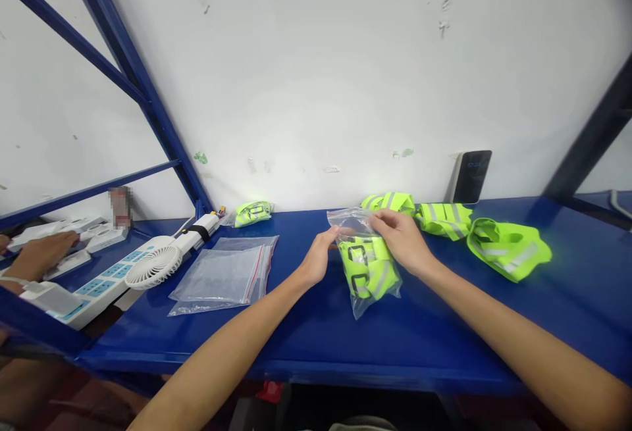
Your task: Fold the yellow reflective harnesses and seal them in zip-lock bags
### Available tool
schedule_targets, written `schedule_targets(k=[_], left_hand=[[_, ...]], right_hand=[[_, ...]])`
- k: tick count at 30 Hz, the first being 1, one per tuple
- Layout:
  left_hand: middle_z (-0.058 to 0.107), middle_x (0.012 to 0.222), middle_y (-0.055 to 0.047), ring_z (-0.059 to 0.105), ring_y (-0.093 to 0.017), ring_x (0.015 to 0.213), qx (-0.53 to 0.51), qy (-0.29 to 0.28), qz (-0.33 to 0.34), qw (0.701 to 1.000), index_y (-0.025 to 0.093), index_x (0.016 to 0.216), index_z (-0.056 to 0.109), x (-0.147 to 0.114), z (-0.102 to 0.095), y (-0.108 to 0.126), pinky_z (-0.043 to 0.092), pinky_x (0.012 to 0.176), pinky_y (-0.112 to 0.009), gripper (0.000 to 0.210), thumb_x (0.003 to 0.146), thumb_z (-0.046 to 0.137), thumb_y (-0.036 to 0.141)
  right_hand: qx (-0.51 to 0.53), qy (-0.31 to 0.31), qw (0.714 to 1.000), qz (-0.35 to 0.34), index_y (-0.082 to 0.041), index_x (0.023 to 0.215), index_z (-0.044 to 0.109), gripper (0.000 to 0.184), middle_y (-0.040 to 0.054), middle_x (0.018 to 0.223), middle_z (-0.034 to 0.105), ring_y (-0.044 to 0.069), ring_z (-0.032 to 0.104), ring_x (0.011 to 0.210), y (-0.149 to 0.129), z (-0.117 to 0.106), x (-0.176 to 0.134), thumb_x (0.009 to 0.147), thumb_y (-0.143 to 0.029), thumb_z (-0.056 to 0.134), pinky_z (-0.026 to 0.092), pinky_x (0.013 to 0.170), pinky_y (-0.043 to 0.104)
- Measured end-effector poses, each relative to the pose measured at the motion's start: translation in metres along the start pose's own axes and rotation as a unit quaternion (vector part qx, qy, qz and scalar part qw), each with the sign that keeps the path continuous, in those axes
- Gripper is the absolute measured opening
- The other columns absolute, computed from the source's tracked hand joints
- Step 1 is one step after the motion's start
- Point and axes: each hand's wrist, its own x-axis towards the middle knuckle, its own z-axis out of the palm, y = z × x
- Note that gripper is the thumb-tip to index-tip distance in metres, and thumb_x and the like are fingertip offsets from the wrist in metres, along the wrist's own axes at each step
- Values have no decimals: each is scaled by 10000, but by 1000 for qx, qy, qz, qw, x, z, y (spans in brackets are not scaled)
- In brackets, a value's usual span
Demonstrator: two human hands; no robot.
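Partly hidden behind the clear bag (351,218), the left hand (318,256) pinches its mouth, the right hand (401,240) likewise.

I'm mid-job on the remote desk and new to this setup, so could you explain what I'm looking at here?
There is no machine: these are a person's two bare hands, and the single picture comes from a camera on that person's head, looking forward and down.

The left hand and right hand hold a clear bag near its top, one at each side. Inside is a bundled yellow-green strap with grey stripes.

On the blue table, flat clear bags lie to the left, with a filled bag behind them by the wall. To the right are three loose strap bundles and a phone standing against the wall. Further left are a small fan and someone else's hand.
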Motion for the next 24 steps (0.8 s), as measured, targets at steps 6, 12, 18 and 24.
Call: schedule_targets(k=[6, 12, 18, 24], left_hand=[[756, 921, -80, 666, -236, 898, -39, 110, -39, 992, 120, 956, 762, 6, 2, -8, 481, 854, -329, 360, 764, 691, 416], [739, 755, -60, 655, -175, 731, -110, 165, -75, 977, 123, 807, 768, 13, -4, -16, 483, 754, -281, 209, 671, 705, 267], [702, 668, -42, 614, -144, 599, -149, 94, -118, 977, 117, 791, 749, 18, -12, -11, 464, 649, -263, 260, 587, 774, 277], [668, 570, -47, 605, -156, 568, -92, 112, -119, 982, 122, 641, 699, 20, -25, -12, 434, 596, -253, 209, 655, 699, 330]], right_hand=[[-44, -21, 999, -16, -192, 826, 631, 189, 30, 787, 647, 182, 607, 693, 13, -3, 5, 832, -380, 613, 484, 651, 309], [69, -87, 994, 11, -212, 1094, 611, 348, 28, 827, 680, 186, 650, 735, 22, -9, 15, 775, -328, 690, 539, 724, 343], [299, -37, 947, 116, -230, 1081, 600, 394, -59, 602, 599, 124, 605, 600, 16, -16, 21, 710, -240, 730, 531, 638, 264], [222, 34, 968, 108, -221, 956, 617, 211, -46, 561, 562, 136, 571, 473, 17, -39, 27, 799, -357, 656, 532, 485, 279]])
